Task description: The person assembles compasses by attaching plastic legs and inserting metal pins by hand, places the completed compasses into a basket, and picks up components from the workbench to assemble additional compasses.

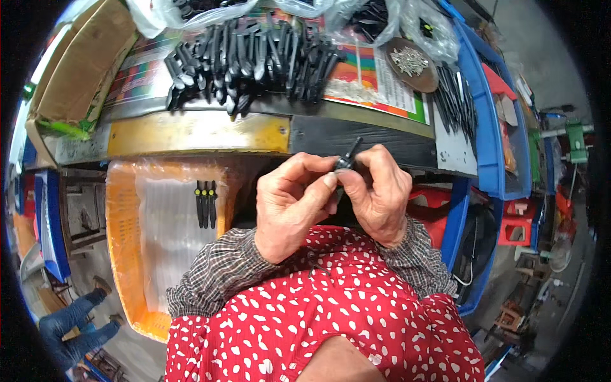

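Note:
My left hand and my right hand meet in front of my chest and pinch a small black plastic clip part between their fingertips. Its thin end sticks up above my fingers. Past my hands, on the workbench, lies a pile of black clip parts. A brown dish of small metal pieces sits at the bench's right end.
An orange crate lined with clear plastic stands to my lower left and holds three black clips. Blue bins with more black parts line the right side. A cardboard box sits at the upper left. A person's legs in jeans show at the lower left.

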`<state>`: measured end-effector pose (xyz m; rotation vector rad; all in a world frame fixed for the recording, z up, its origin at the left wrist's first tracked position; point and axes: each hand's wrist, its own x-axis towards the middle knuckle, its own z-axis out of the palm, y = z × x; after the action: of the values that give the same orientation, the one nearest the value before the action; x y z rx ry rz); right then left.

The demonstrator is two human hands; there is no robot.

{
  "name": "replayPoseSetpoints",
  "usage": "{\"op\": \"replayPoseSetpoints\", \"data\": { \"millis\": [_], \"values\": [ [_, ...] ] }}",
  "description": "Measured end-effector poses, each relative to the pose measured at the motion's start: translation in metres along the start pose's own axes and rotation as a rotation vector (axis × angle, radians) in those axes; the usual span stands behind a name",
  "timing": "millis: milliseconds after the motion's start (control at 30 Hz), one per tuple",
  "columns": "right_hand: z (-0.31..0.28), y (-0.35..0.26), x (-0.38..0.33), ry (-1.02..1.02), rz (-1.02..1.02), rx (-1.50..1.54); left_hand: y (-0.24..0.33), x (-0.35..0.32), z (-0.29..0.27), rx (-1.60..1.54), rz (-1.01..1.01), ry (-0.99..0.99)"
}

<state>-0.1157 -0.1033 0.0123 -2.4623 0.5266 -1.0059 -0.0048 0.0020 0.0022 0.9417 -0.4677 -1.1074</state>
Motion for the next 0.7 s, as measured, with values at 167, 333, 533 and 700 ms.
{"op": "replayPoseSetpoints", "data": {
  "millis": [167, 333, 533, 700],
  "values": [
    [0.003, -0.003, -0.003, 0.038, 0.034, -0.021, -0.001, -0.001, 0.004, -0.009, 0.014, 0.02],
    [0.003, -0.004, -0.005, 0.006, 0.162, 0.017, -0.007, -0.002, 0.006, 0.02, 0.099, 0.018],
    [0.002, -0.008, -0.001, -0.076, 0.144, 0.068, -0.007, -0.002, -0.002, 0.017, 0.149, -0.01],
    [0.005, -0.015, -0.004, -0.088, 0.142, 0.071, -0.007, -0.007, -0.01, 0.036, 0.141, 0.012]
  ]
}}
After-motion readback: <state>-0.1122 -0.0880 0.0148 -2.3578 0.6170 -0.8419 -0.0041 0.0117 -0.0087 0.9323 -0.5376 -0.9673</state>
